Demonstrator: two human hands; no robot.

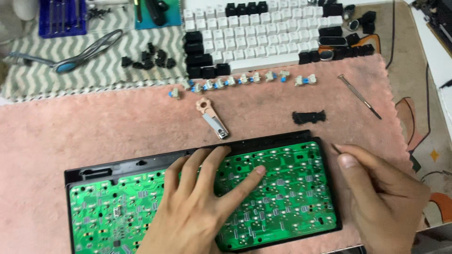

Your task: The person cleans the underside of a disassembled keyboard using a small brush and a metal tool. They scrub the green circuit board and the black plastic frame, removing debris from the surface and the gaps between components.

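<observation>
pressing flat on the green circuit board (282, 197), the left hand (197, 207) lies with fingers spread and grasps nothing, its grip released, the fingertips reaching toward the board's far edge. the board sits inside a black keyboard case (141, 164) on the pink cloth (94, 127) that covers the tabletop. the right hand (381, 197) is at the case's right end, just beside its edge, its grip pinched on a thin tool (335, 149) whose tip pokes out above the thumb, near the case's far right corner. so the board is under the left palm and just left of the right hand. farther off on the cloth lie a nail clipper (212, 117), a row of blue-and-white key switches (240, 81), a slim screwdriver (360, 96) and a small black piece (308, 117). beyond them are white and black keycaps (263, 37).
</observation>
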